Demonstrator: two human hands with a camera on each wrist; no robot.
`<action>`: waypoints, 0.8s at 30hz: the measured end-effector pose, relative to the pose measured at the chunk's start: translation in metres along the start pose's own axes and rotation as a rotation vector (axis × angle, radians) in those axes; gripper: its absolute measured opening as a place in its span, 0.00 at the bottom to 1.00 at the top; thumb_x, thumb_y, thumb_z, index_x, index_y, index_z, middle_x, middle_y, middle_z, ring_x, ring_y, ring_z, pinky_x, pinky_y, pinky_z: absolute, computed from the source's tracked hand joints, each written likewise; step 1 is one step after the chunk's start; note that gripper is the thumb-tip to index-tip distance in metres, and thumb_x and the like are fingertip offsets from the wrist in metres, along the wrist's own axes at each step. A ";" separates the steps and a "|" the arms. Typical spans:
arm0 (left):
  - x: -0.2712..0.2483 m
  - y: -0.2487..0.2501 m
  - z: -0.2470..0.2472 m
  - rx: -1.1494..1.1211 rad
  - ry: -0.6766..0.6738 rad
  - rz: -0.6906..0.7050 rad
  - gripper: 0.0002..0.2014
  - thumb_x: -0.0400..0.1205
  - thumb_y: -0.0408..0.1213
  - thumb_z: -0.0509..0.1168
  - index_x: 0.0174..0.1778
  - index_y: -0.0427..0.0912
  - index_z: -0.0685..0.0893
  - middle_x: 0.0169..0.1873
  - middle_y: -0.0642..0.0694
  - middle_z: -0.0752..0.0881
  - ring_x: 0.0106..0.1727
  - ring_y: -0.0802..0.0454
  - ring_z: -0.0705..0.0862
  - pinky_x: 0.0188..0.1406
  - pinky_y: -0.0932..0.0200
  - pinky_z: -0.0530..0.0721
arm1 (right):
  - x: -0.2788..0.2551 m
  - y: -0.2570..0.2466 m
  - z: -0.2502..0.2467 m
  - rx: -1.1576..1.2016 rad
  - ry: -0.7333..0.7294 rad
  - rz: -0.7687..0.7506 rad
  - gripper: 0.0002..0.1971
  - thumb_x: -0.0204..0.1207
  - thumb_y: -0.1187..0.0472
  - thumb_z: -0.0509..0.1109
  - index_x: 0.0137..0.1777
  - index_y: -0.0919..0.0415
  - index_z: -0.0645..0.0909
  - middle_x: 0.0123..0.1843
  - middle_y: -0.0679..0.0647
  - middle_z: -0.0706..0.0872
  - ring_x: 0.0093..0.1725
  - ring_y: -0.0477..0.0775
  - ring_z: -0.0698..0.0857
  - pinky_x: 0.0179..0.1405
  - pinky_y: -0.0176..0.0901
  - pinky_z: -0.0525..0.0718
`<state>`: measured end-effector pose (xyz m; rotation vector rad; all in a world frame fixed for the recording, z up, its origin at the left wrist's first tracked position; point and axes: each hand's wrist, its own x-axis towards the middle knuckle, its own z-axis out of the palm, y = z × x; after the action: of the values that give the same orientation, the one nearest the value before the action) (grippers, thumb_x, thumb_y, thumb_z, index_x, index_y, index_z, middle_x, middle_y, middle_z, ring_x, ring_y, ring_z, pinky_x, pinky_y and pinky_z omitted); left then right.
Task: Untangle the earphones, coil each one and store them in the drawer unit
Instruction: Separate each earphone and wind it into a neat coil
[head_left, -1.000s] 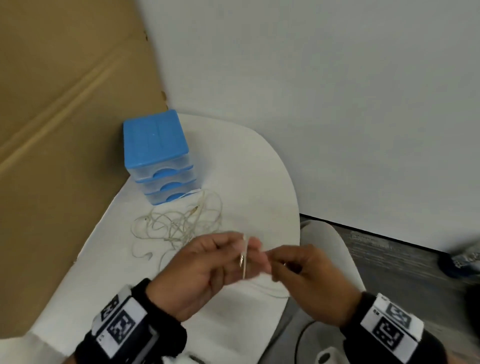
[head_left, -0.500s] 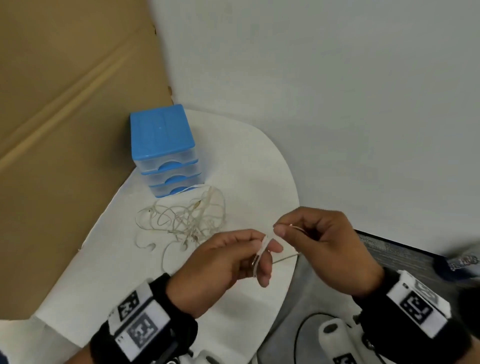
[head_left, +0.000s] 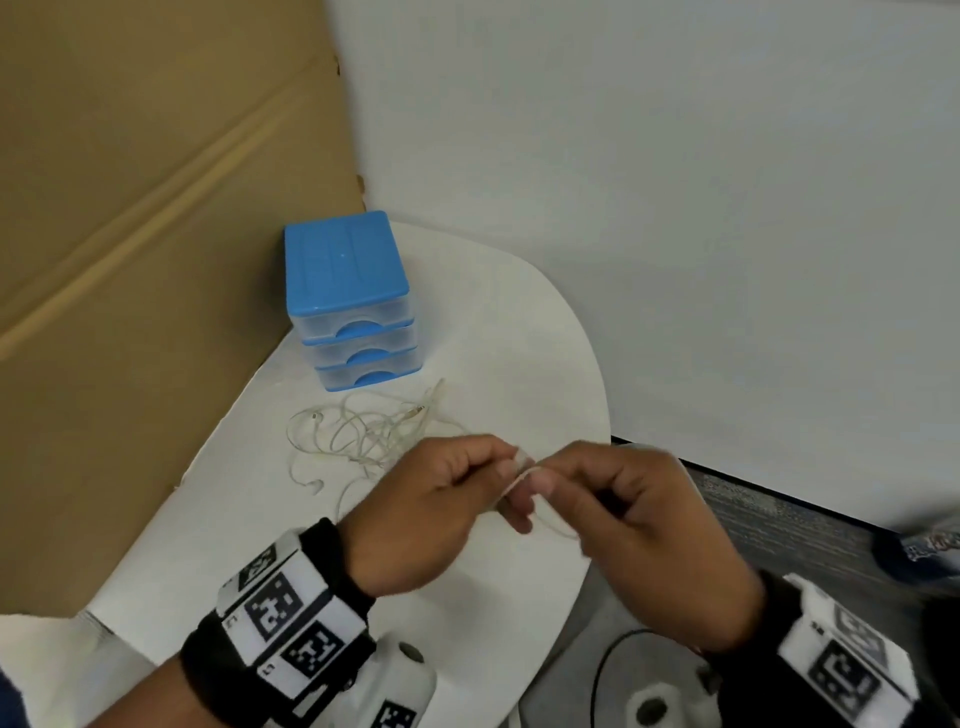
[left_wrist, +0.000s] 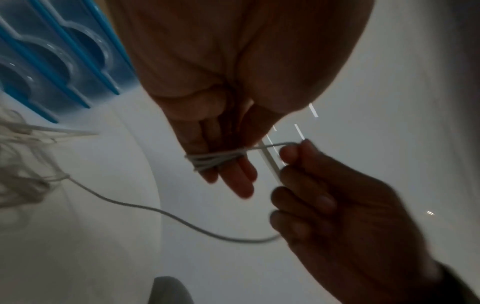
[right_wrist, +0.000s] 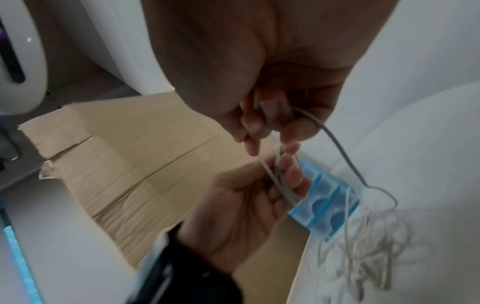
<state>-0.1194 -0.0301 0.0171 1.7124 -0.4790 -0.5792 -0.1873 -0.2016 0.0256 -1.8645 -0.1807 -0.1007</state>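
One white earphone cable is wound in several turns round the fingers of my left hand, above the table's near right edge. My right hand pinches the free run of that cable right against the left fingertips. From there the cable sags in a loop back to the tangle of white earphones lying on the white table. Behind the tangle stands the blue-topped drawer unit, all three clear drawers closed.
A large brown cardboard sheet leans along the table's left side. A pale wall rises behind. The table's curved right edge drops to dark floor, where white equipment and a black cord sit.
My right hand has swung from up and to the right back down against my left fingertips, bringing the cable with it. The tangle has not moved.
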 end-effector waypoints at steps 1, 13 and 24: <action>-0.001 0.001 0.003 0.019 -0.063 -0.015 0.12 0.87 0.30 0.57 0.48 0.35 0.87 0.35 0.45 0.89 0.37 0.55 0.88 0.43 0.70 0.79 | 0.003 0.005 -0.006 0.003 0.071 -0.006 0.11 0.78 0.57 0.72 0.38 0.61 0.88 0.25 0.43 0.81 0.26 0.41 0.73 0.28 0.39 0.74; 0.003 0.015 0.002 -0.878 0.185 -0.218 0.12 0.82 0.30 0.59 0.54 0.28 0.84 0.46 0.33 0.91 0.49 0.42 0.92 0.52 0.56 0.89 | -0.018 0.045 0.031 0.076 -0.331 0.278 0.11 0.84 0.56 0.65 0.58 0.46 0.88 0.29 0.50 0.84 0.28 0.42 0.76 0.34 0.31 0.77; -0.004 0.004 0.003 0.142 -0.132 -0.095 0.14 0.88 0.34 0.55 0.48 0.39 0.87 0.34 0.47 0.90 0.38 0.54 0.89 0.46 0.68 0.81 | 0.007 0.012 -0.015 0.023 0.042 0.040 0.05 0.76 0.63 0.75 0.40 0.59 0.90 0.34 0.58 0.90 0.30 0.58 0.82 0.34 0.43 0.79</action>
<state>-0.1246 -0.0306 0.0208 1.8464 -0.5454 -0.7448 -0.1783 -0.2191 0.0200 -1.8401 -0.1155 -0.1100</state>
